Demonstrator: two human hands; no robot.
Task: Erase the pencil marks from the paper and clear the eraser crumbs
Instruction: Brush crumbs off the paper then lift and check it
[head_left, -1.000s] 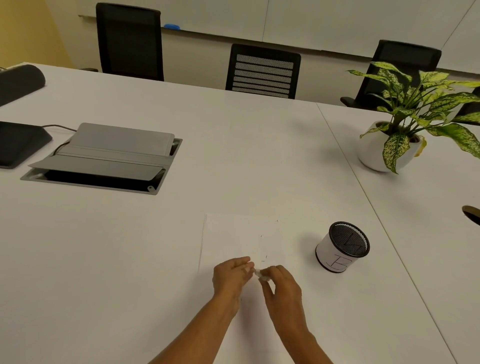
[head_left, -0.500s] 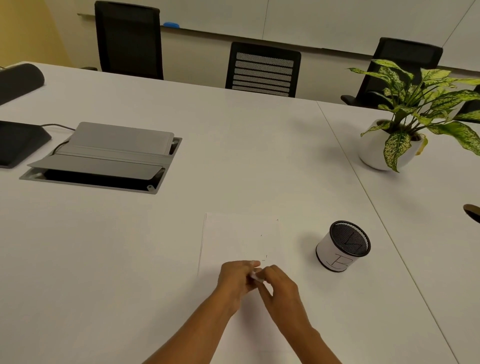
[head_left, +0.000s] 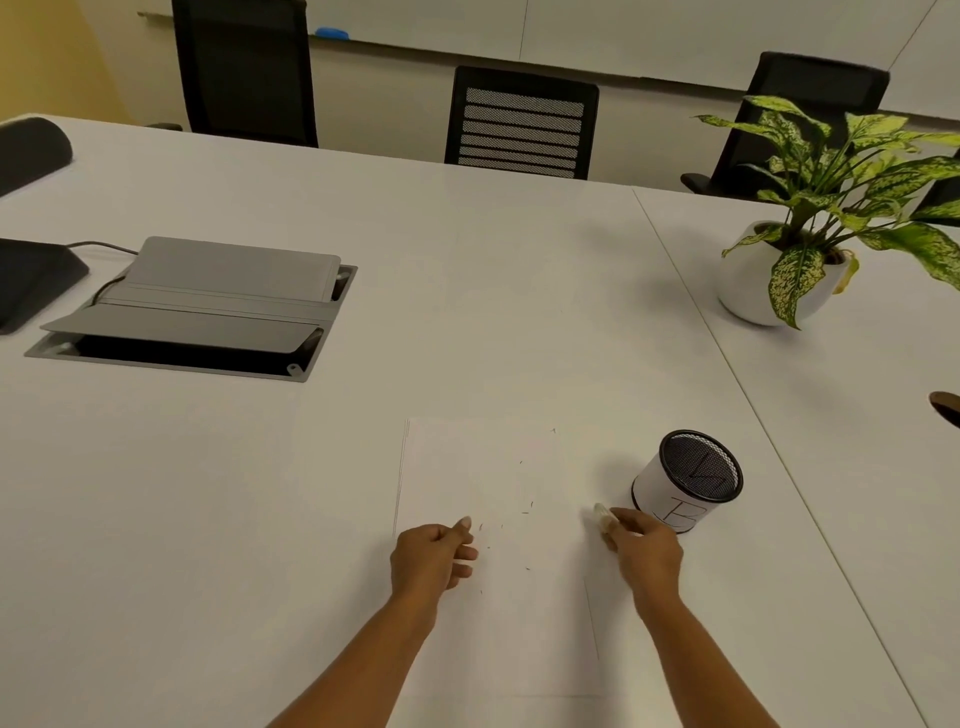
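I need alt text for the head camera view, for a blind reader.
A person's right hand holds a small pale eraser near the right edge of a white paper dotted with dark specks, while the left hand, loosely curled, rests on the sheet. A mesh pencil cup stands on the white table just right of the eraser.

Soft, even indoor light falls from above, warm and a little dim, so the white table (head_left: 519, 312) reads pale grey-beige and matte. Shadows are faint and diffuse. The mesh cup (head_left: 688, 480), just right of the grip, throws a soft one leftward toward it. The potted plant (head_left: 831, 208), far beyond and right of the grip, does likewise. The eraser (head_left: 601, 514) in the right hand (head_left: 644, 556) is slightly blurred. Wide-angle distortion bends the table seam (head_left: 727, 364) and tilts the chairs (head_left: 519, 122) outward.
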